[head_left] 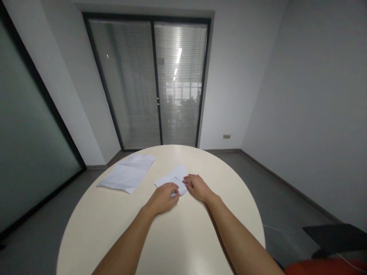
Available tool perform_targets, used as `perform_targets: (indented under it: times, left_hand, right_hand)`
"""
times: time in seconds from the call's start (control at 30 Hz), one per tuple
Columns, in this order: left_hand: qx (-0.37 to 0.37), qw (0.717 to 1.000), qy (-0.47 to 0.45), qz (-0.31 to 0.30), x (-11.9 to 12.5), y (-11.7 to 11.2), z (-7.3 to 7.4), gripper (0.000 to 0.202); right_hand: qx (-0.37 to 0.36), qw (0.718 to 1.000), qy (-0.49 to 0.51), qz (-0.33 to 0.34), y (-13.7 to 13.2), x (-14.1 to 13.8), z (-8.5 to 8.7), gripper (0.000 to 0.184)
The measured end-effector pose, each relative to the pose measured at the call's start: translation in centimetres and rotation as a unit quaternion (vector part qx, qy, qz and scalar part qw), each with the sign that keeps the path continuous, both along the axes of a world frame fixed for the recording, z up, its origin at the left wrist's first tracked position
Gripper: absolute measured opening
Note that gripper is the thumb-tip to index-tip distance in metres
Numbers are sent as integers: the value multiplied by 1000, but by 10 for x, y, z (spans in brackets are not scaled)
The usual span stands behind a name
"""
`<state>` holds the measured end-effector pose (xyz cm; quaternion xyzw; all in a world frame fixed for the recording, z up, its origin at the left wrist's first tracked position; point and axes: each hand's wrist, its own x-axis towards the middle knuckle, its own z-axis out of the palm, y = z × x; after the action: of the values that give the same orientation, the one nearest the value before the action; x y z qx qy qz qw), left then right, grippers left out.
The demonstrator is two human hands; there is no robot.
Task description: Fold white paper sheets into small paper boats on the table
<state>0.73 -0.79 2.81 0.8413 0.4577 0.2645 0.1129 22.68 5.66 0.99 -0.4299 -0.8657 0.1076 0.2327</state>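
A small folded white paper (173, 178) lies near the middle of the round cream table (114, 229). My left hand (164, 198) rests on its near edge with the fingers curled and pinched on the paper. My right hand (197, 186) presses on the paper's right side, its fingertips closed on the fold. Both forearms reach in from the bottom of the view.
A larger creased white sheet (128, 173) lies flat at the table's far left. Beyond the table stand glass doors with blinds (155, 84). A dark chair part (338, 236) and something orange (327, 267) sit at the lower right.
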Motion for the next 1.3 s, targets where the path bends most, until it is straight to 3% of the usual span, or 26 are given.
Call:
perform_targets:
  times: [0.27,0.57,0.77,0.93,1.0,1.3]
  left_hand:
    - [-25,995,38,92,0,2,4,35]
    - [-25,980,72,184,-1,8,2,27]
    - [-37,979,46,194,-2,11,-3,28]
    - [-32,980,30,192,-3,12,-8,36]
    - [-28,980,33,192,-4,12,-10,38]
    - [-14,980,56,191,-4,12,-11,39]
  right_hand:
    - [-14,995,69,67,-9,-7,12,26]
    - [-28,994,57,92,-17,-9,22,33]
    - [-46,995,48,73,-14,-9,20,36]
    - [-62,995,64,36,-12,-8,15,19]
    - [-72,994,79,22,-12,-7,13,27]
    - [-47,994,78,64,-9,-7,7,29]
